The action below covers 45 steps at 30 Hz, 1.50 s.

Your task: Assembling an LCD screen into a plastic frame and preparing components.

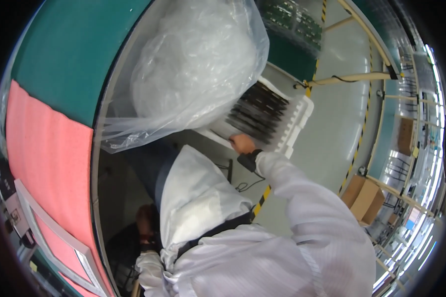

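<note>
L hand (144, 220) blurry, finger pos. unclear

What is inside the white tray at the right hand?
Several dark, narrow pieces are visible inside the white tray. The plastic bag hides its left part, so I cannot tell what lies there.

The tray (305, 110) is white, its strips (258, 113) blackish, the cloth (49, 148) pink, the tabletop (69, 59) green, the floor tape (262, 200) yellow-and-black striped.

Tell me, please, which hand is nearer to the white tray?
Right. The right hand is at the near edge of the white tray; the left hand is farther away, low in shadow.
</note>
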Each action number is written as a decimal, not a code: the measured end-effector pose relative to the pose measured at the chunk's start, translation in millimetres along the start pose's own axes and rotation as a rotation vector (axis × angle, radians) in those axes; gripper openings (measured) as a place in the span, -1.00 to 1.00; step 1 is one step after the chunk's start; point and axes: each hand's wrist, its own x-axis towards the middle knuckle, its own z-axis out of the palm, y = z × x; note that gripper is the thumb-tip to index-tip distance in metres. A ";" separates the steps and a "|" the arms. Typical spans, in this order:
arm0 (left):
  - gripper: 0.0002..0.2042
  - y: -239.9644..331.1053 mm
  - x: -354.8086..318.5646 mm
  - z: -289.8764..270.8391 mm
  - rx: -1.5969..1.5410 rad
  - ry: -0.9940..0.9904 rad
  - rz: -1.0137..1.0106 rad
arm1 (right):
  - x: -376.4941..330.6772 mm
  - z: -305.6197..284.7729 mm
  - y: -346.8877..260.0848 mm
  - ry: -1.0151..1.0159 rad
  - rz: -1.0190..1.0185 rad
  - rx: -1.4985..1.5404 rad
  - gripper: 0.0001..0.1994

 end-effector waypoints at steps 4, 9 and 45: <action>-0.86 15.0 -1.1 1.0 0.275 0.056 0.228 | -8.7 -15.7 -7.9 0.011 0.058 -0.087 -0.79; -0.87 22.1 3.5 2.8 0.306 0.118 0.318 | -18.8 -49.5 -17.3 0.058 0.091 -0.074 -0.77; -0.80 232.8 -249.1 -178.8 -1.010 -0.228 0.604 | -251.5 -439.3 -613.2 -0.354 -0.677 0.040 -0.84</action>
